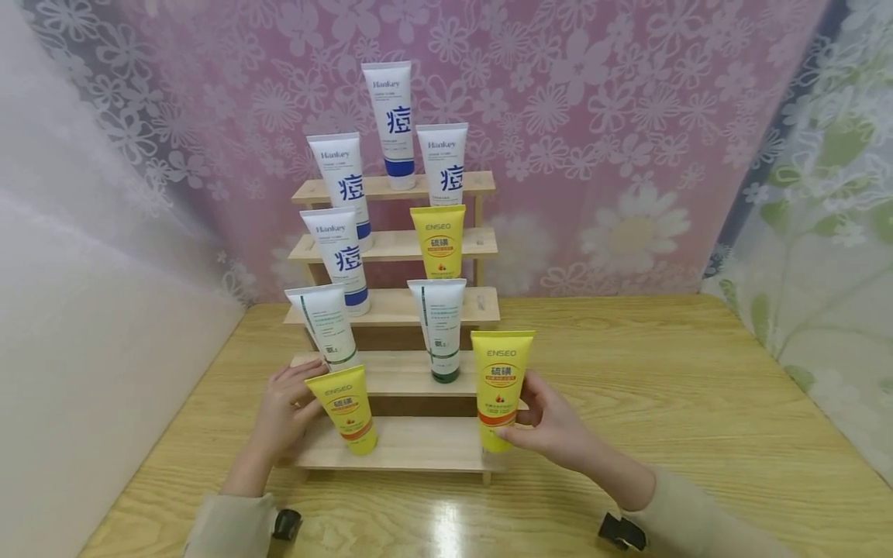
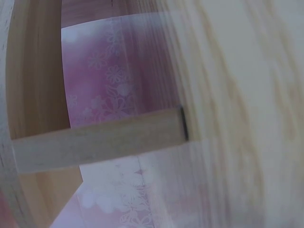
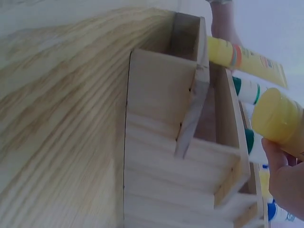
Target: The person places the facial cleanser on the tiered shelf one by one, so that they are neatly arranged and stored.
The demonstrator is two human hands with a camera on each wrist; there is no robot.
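A yellow tube marked ENSEO is in my right hand, thumb low on its front and fingers at its right side. It is upright at the right end of the bottom step; in the right wrist view its yellow cap appears beyond the rack's edge. My left hand is at the rack's left end, beside another yellow tube standing on the bottom step. That tube hides its fingertips, so I cannot tell what they grip. White-and-green tubes stand one step higher.
The stepped wooden rack stands on a wood-grain table. Several white-and-blue Hankey tubes and one yellow tube occupy its upper steps. Behind is a pink flowered backdrop; a white wall rises at left.
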